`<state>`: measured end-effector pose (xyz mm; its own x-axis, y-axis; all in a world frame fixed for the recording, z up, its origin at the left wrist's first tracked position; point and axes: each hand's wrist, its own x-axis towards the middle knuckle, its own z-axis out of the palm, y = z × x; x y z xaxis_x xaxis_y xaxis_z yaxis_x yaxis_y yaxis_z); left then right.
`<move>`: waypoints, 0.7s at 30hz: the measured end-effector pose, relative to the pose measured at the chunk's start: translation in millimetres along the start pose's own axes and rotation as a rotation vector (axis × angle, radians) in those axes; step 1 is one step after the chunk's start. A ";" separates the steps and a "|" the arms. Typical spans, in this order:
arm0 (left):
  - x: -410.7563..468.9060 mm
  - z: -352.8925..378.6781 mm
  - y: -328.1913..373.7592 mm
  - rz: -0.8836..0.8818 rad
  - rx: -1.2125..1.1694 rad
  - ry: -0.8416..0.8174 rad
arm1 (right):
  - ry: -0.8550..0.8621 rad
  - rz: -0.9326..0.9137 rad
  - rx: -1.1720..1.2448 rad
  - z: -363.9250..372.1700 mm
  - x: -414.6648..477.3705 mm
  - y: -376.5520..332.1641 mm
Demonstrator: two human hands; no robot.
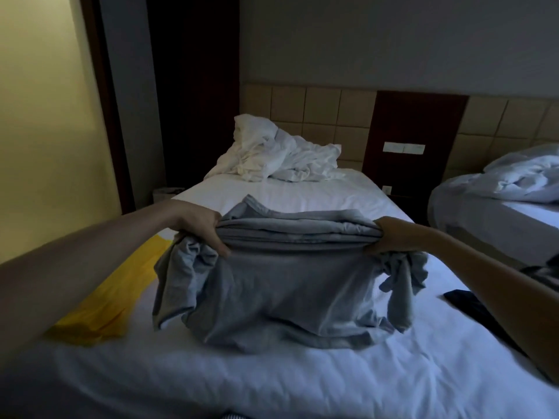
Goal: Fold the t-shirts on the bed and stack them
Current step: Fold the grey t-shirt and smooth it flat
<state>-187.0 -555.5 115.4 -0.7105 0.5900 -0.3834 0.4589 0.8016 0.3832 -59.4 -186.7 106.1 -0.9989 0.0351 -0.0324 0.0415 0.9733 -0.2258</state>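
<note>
A grey t-shirt (284, 285) hangs above the white bed (211, 373), folded over along its top edge, its lower part draping onto the sheet. My left hand (202, 228) grips the fold's left end, fingers curled round the bunched cloth. My right hand (387, 237) grips the right end the same way. The sleeves dangle crumpled below each hand. A yellow t-shirt (112, 303) lies flat on the bed to the left, partly under my left forearm.
Crumpled white bedding (278, 152) is heaped at the head of the bed. A dark garment (465, 300) lies at the bed's right edge. A second bed (499, 213) with a rumpled duvet stands to the right. A padded headboard (320, 116) backs the bed.
</note>
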 end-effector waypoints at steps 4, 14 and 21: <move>45.9 0.6 -11.9 -0.006 0.058 0.099 | 0.163 0.019 -0.128 17.8 42.1 11.0; 146.3 -116.9 6.9 0.068 0.318 1.191 | 0.885 0.063 -0.118 -51.9 187.7 14.4; 235.8 -54.6 -44.4 -0.109 0.351 1.006 | 0.622 0.068 -0.208 24.9 234.7 52.4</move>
<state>-404.0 -457.2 53.8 -0.7964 0.2920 0.5296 0.3806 0.9225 0.0637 -291.1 -133.1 62.5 -0.8240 0.1622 0.5429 0.1624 0.9856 -0.0479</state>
